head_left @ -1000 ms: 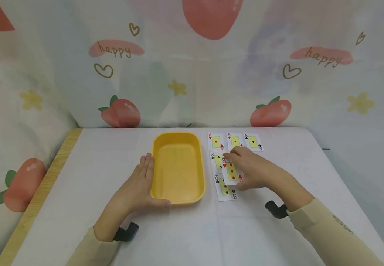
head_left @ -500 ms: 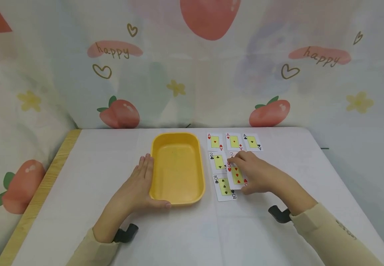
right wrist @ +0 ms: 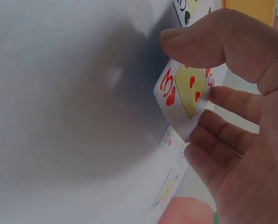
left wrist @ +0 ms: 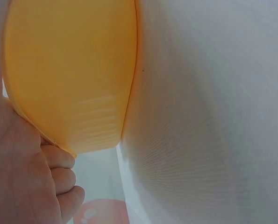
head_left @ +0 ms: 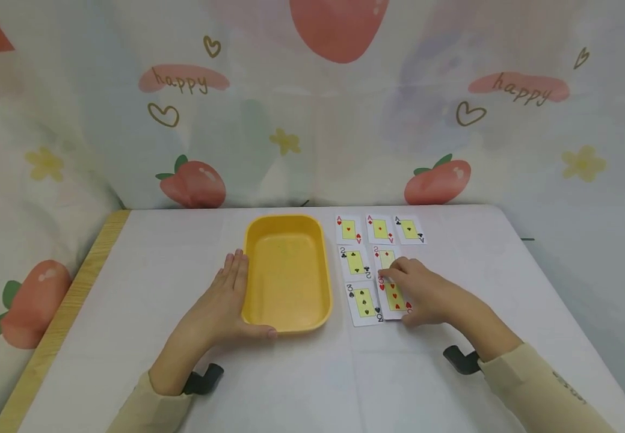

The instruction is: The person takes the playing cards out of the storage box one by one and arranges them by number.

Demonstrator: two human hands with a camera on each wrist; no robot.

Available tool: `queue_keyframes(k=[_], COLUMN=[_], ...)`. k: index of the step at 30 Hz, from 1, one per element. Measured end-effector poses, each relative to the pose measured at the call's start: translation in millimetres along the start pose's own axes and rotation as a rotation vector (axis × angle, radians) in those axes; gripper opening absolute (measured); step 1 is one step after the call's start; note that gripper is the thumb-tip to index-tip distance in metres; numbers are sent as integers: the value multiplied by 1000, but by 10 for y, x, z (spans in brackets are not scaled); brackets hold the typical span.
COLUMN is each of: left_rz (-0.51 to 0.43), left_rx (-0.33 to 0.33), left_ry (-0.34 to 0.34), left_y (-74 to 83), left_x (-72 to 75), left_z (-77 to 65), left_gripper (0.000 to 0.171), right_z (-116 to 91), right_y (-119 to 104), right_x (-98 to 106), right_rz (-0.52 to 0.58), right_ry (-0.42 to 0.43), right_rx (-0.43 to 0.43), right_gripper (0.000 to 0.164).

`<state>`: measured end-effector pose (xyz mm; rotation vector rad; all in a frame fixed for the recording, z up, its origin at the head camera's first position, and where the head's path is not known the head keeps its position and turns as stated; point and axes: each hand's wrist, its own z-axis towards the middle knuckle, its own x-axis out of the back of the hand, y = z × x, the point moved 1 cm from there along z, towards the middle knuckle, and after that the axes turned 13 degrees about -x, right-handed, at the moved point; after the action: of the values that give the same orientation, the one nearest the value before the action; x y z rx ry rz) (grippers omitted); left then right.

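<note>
My right hand pinches the three of hearts between thumb and fingers; in the right wrist view the card is held tilted, its lower edge near the table. It overlaps the lower part of the two of diamonds. Left of it lies the three of spades, with the two of clubs above that. My left hand rests along the left side of a yellow tray, fingers straight, thumb at the front edge. The left wrist view shows the tray's outer wall against the palm.
Along the back lie the ace of hearts, the ace of diamonds and the ace of clubs. A white cloth covers the table. Its wooden edge shows at the left, and a patterned curtain stands behind.
My right hand has carried the three of hearts right and toward me, from over the two of clubs and three of spades. These two and the two of diamonds show more. The left hand stays.
</note>
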<state>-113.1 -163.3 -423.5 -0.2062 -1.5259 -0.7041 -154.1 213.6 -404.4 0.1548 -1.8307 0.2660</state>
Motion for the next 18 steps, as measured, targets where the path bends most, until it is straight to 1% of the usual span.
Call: queue_keyframes(k=[7, 11, 13, 15, 18], left_rz=[3, -4, -8, -14, -17], left_rx=[-3, -12, -17, -25, -18], left_ry=[0, 5, 2, -5, -25], left_y=[-3, 2, -8, -21, -53], left_x=[-6, 9, 23, 44, 112], left_z=[-10, -12, -16, -16, -18], left_gripper=[141, 141, 141, 140, 132], right_z=[-10, 1, 9, 4, -14], right_y=[34, 90, 132, 184, 246], right_x=[-67, -91, -70, -14, 138], right_rz=[7, 15, 40, 90, 212], right_ry=[-19, -24, -8, 25, 111], right_rx=[-3, -22, -45, -73, -114], right_gripper=[87, 93, 100, 105, 105])
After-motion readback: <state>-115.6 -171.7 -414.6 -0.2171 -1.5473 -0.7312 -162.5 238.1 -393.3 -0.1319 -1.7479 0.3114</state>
